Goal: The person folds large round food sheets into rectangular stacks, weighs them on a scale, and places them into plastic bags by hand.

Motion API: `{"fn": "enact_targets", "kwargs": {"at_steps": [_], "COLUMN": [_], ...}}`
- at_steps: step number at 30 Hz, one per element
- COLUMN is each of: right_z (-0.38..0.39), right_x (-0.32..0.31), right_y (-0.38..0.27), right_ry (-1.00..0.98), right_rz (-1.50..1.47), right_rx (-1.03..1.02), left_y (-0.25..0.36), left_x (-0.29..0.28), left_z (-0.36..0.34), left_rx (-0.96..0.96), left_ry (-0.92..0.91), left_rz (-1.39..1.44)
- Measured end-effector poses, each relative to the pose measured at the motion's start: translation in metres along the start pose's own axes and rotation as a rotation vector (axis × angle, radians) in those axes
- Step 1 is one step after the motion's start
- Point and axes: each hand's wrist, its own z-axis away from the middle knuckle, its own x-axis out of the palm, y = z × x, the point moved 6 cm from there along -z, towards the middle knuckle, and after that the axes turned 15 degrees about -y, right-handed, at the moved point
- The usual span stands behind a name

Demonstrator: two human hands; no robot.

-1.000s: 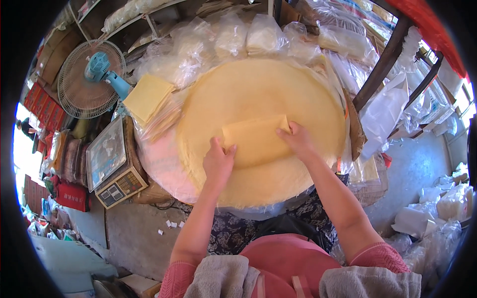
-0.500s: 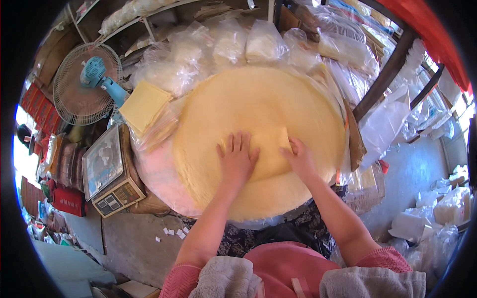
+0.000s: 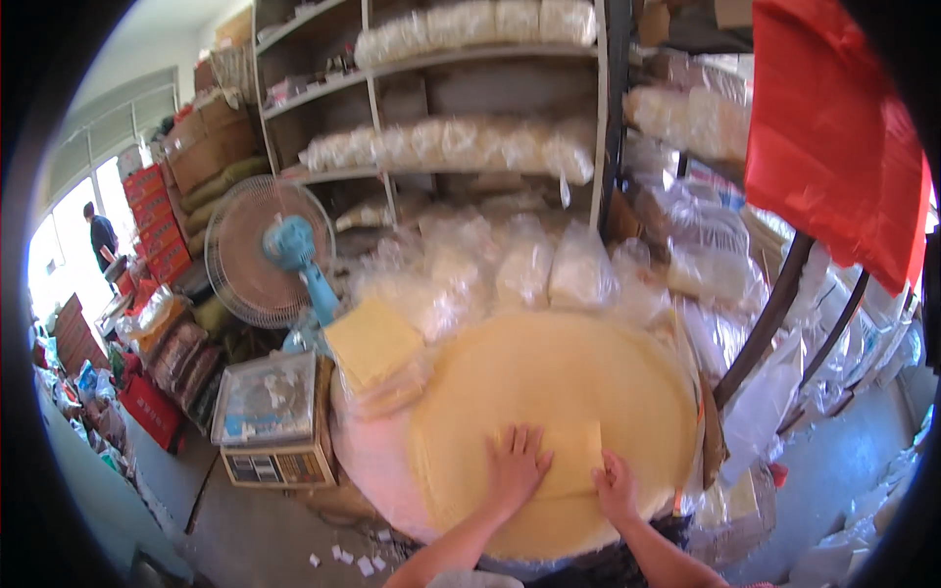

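A large round layer of thin, pale-yellow sheet (image 3: pixel 549 367), like a big flat pancake, spreads out in front of me. My left hand (image 3: pixel 517 470) lies flat on it with the fingers spread. To its right, my right hand (image 3: pixel 615 485) is closed at the right edge of a folded, straight-edged part of the sheet (image 3: pixel 576 443), pinching it between thumb and fingers. Blur hides the exact grip. At the upper left of the round layer sits a pile of square yellow sheets (image 3: pixel 374 341), partly on clear plastic.
A scale (image 3: pixel 265 400) and a blue fan (image 3: pixel 279 245) stand at the left. Plastic bags of pale sheets (image 3: pixel 583 267) line the far edge. Behind is a shelf (image 3: pixel 480 71) with packed bags. Red cloth (image 3: pixel 833 137) hangs at the right. A person (image 3: pixel 101 235) stands far left.
My view has tilted up, showing more shelf and background. The folded part now lies flatter and wider between my hands; my right hand still holds its edge.
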Motion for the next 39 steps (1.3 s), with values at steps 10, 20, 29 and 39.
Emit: {"fn": "enact_targets", "kwargs": {"at_steps": [10, 20, 29, 39], "right_z": [0.008, -0.017, -0.032, -0.036], "right_x": [0.011, 0.012, 0.052, 0.026], "right_y": [0.028, -0.101, -0.038, -0.025], "right_ry": [-0.265, -0.052, -0.348, -0.107], "right_rz": [0.208, 0.636, 1.028, 0.553], "right_rx": [0.219, -0.33, -0.126, -0.27], "left_y": [0.011, -0.021, -0.024, -0.024], "left_x": [-0.007, 0.025, 0.033, 0.031], "left_z": [0.032, 0.004, 0.012, 0.006], "left_rx": [-0.05, -0.076, -0.077, -0.044], "left_ry": [-0.074, -0.036, -0.049, 0.015], "left_rz": [0.121, 0.122, 0.2, 0.267]}}
